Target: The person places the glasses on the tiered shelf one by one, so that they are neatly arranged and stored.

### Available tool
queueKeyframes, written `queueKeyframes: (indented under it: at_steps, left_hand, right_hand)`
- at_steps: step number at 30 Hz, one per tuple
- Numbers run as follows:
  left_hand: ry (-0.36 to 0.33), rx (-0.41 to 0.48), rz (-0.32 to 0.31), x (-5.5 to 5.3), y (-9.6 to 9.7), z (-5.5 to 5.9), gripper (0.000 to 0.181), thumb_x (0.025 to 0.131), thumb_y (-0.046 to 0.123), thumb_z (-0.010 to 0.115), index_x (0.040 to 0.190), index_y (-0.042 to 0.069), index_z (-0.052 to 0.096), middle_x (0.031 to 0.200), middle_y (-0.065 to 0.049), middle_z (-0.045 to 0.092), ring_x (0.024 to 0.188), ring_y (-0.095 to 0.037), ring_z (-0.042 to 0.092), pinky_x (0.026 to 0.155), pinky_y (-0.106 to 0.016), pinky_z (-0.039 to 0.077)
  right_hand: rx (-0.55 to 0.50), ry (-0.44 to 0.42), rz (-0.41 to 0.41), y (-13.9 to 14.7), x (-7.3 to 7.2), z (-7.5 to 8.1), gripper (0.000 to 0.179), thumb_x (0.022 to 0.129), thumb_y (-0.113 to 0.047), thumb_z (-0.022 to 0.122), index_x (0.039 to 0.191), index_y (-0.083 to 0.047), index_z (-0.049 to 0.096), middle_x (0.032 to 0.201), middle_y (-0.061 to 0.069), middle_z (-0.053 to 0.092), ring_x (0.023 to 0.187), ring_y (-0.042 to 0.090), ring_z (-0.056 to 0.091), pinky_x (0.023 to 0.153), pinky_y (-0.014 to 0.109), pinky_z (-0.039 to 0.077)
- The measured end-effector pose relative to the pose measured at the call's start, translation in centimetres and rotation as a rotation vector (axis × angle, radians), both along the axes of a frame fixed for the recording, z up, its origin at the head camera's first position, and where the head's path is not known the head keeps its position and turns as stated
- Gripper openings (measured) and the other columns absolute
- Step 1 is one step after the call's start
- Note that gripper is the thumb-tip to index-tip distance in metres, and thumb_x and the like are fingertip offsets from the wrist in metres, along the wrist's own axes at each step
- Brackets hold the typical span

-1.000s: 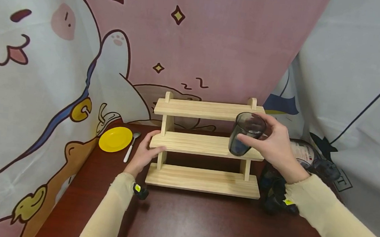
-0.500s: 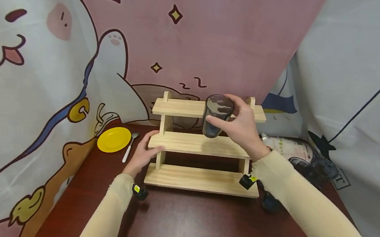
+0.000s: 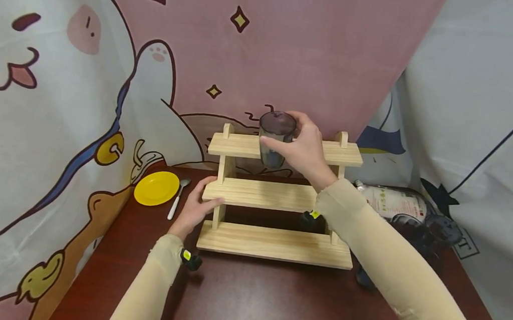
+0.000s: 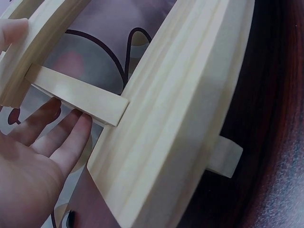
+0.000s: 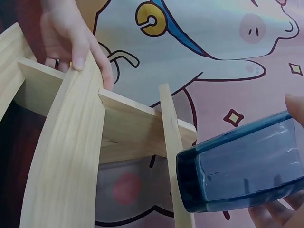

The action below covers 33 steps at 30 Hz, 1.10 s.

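Tumbler, dark and translucent: held rim up in the grasp of the right hand, thumb on near side, at about mid-length of the top board of a three-tier wooden rack. Contact with board: cannot tell. Left hand grips the left end of the rack's middle board. Rack stands on dark red-brown tabletop. Yellow plate and white-handled spoon lie side by side, left of rack.
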<state>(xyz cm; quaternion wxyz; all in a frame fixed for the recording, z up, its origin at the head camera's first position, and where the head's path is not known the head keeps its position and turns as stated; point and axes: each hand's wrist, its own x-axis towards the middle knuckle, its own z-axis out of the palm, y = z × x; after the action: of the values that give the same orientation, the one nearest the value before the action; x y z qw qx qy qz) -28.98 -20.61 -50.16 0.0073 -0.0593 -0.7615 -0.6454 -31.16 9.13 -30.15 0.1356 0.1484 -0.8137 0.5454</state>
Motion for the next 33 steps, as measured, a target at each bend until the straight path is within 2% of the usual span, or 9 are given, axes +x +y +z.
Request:
queueKeyframes:
  at_steps: [6, 12, 16, 25, 33]
  left_hand:
    - [0.001, 0.000, -0.005, -0.1, -0.1, -0.1, 0.068, 0.096, 0.021, 0.080, 0.154, 0.031, 0.047, 0.150, -0.015, 0.050, 0.115, -0.033, 0.063, 0.095, -0.051, 0.056]
    - [0.004, 0.006, 0.003, -0.1, -0.2, -0.1, 0.068, 0.096, 0.020, 0.080, 0.154, 0.031, 0.047, 0.149, -0.014, 0.050, 0.114, -0.032, 0.063, 0.095, -0.051, 0.056]
    - [0.010, 0.004, -0.001, -0.1, -0.1, -0.2, 0.069, 0.096, 0.020, 0.080, 0.156, 0.028, 0.046, 0.147, -0.016, 0.052, 0.112, -0.030, 0.063, 0.094, -0.049, 0.056]
    - [0.008, 0.010, -0.010, -0.3, -0.3, -0.1, 0.070, 0.095, 0.020, 0.081, 0.155, 0.028, 0.046, 0.146, -0.016, 0.053, 0.113, -0.031, 0.063, 0.095, -0.050, 0.056]
    - [0.009, -0.014, -0.005, -0.1, -0.1, 0.1, 0.069, 0.095, 0.023, 0.080, 0.155, 0.030, 0.046, 0.151, -0.015, 0.049, 0.115, -0.032, 0.063, 0.096, -0.050, 0.055]
  right_hand:
    - [0.012, 0.009, 0.002, -0.9, -0.9, 0.0, 0.089, 0.078, -0.047, 0.092, 0.150, -0.014, 0.051, 0.134, 0.002, 0.063, 0.111, 0.017, 0.062, 0.092, 0.039, 0.053]
    - [0.044, -0.070, -0.032, -1.5, -1.6, 0.5, 0.094, 0.081, -0.053, 0.088, 0.154, -0.016, 0.042, 0.141, 0.003, 0.056, 0.122, 0.020, 0.056, 0.100, 0.042, 0.051]
    - [0.057, -0.096, -0.041, -1.8, -2.1, 0.7, 0.094, 0.082, -0.055, 0.086, 0.157, -0.018, 0.041, 0.145, 0.003, 0.054, 0.128, 0.021, 0.054, 0.104, 0.042, 0.049]
    - [0.028, -0.059, 0.004, -2.7, -3.7, 0.4, 0.088, 0.086, -0.047, 0.086, 0.158, -0.020, 0.044, 0.143, 0.005, 0.059, 0.124, 0.023, 0.059, 0.102, 0.044, 0.050]
    - [0.035, -0.047, 0.026, -3.0, -4.6, 0.1, 0.090, 0.089, -0.046, 0.084, 0.162, -0.018, 0.039, 0.148, 0.010, 0.058, 0.126, 0.026, 0.060, 0.104, 0.046, 0.050]
